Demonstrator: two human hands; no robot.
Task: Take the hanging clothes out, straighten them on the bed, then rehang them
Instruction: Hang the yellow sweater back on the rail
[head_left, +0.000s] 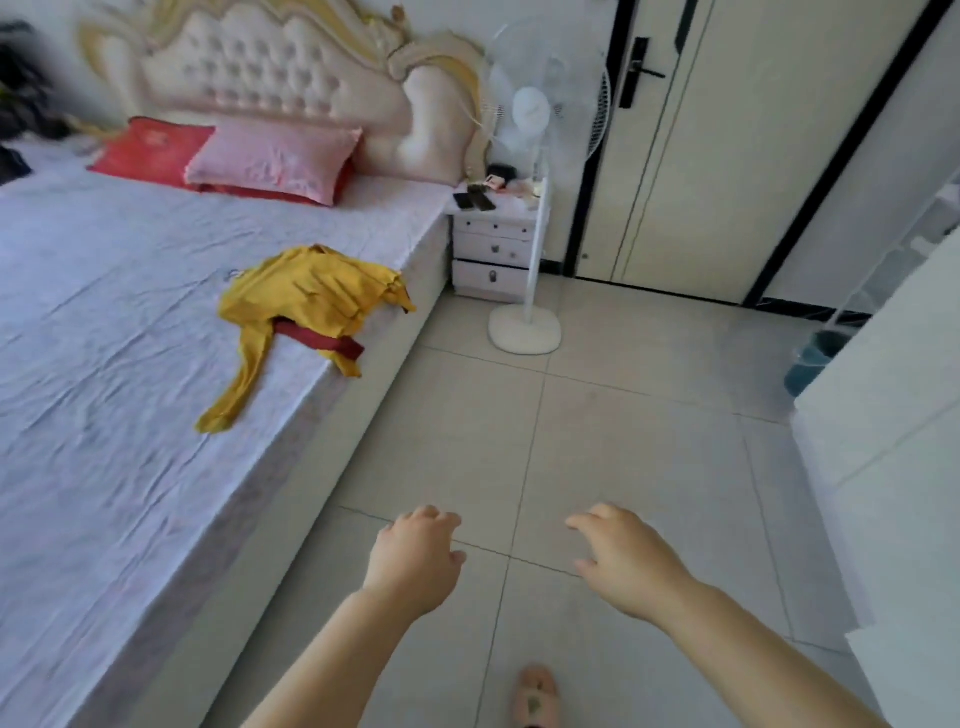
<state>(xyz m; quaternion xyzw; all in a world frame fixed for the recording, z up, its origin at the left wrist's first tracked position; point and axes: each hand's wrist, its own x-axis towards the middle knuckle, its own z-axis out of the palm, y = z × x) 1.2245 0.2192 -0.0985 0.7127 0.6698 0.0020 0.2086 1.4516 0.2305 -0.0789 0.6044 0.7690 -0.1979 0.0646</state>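
Bedroom, pale tiled floor (571, 441), bed (104, 312) with a light sheet along the left. Both of my hands hung over the tiles, palms down, holding nothing: left hand (415, 556) with fingers loosely curled, right hand (623, 556) the same, thumb out. Neither touched anything. A pink slipper (535, 696) showed at the bottom edge.

The task's thing, a yellow garment (306, 296), lay crumpled on the bed near its right edge, well apart from both hands. A dark red band (322, 335) crossed it, and one sleeve or leg trailed down the sheet towards me. I saw no hanger; it may have been hidden in the folds.

Risks, as I judged them: the garment sat so close to the edge that a tug toward me could drag it onto the floor. The red band looked loose and could slip off during smoothing. The standing fan (530, 208) stood just beyond the bed corner, easy to knock when reaching.

Containers: the nightstand (493, 249) had its drawers closed, contents hidden, with small dark items on top. A teal bin (813, 358) was half hidden behind white furniture (893, 415); I could not tell what it held.
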